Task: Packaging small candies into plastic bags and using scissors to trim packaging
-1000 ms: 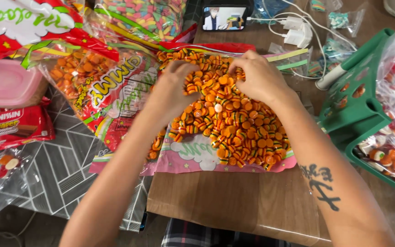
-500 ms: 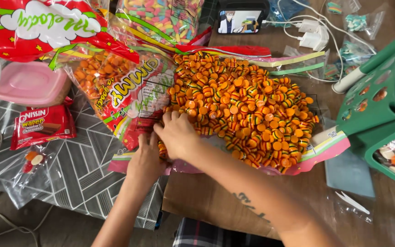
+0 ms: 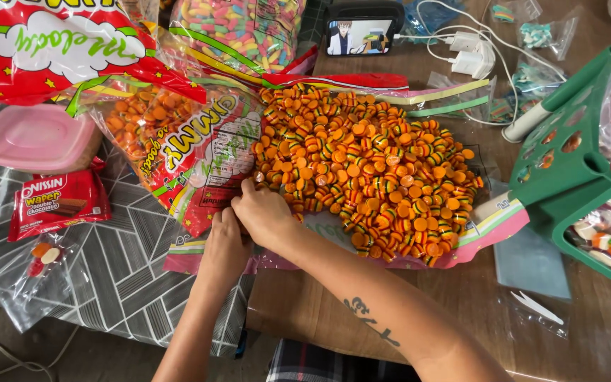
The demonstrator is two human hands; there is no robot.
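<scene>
Both hands dropped from top of burger gummy pile (image 3: 365,177) to its near-left edge. Right hand (image 3: 263,211) curled over candies at edge of pink bag (image 3: 489,226), can't tell if gripping any. Left hand (image 3: 224,244) flat, open, tucked beside it. Pile now uncovered, mid-desk (image 3: 362,318).

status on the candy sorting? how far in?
Done: the burger-shaped gummies lie spread in a heap on the opened pink bag; one small clear bag at left already holds a few sweets. In hand: left hand and right hand sit together at the heap's near-left edge, what they grip is hidden. Left: nearly the whole heap, plus the unopened orange candy bag.
</scene>
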